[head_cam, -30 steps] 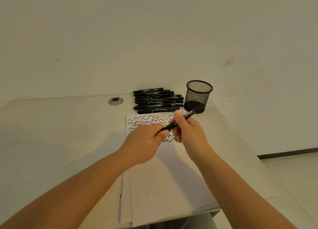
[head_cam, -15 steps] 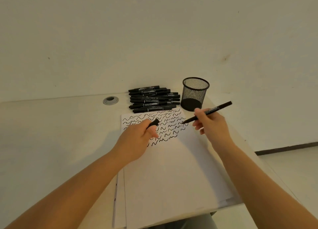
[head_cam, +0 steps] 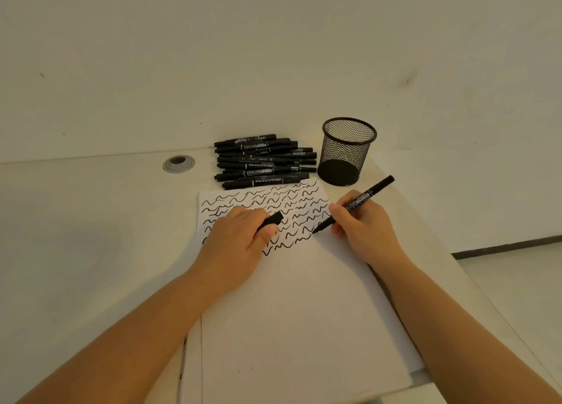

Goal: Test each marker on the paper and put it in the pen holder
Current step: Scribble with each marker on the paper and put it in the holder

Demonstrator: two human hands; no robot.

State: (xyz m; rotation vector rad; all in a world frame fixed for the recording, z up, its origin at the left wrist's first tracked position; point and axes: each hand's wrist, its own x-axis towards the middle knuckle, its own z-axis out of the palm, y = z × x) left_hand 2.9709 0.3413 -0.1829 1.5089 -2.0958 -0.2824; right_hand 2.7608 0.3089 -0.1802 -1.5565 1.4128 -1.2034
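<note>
Where the pale desk (head_cam: 91, 251) meets the wall, a round metal cable grommet (head_cam: 178, 163) sits in its far edge. A sheet of white paper (head_cam: 292, 327) lies on the desk at centre, on top of further sheets, and its far part is covered with rows of black wavy test lines. The black mesh pen holder (head_cam: 348, 148) stands upright just beyond the paper's far right corner. A stack of black markers (head_cam: 264, 162) lies flat to the left of the holder, just beyond the paper's far edge. The left hand (head_cam: 237, 245) rests on the paper over the left part of the lines, its fingers curled around a black marker cap (head_cam: 272, 221). The right hand (head_cam: 365, 227) grips the uncapped black marker (head_cam: 354, 204) in a writing hold. The marker is tilted, its tip at the paper beside the right end of a wavy line.
</note>
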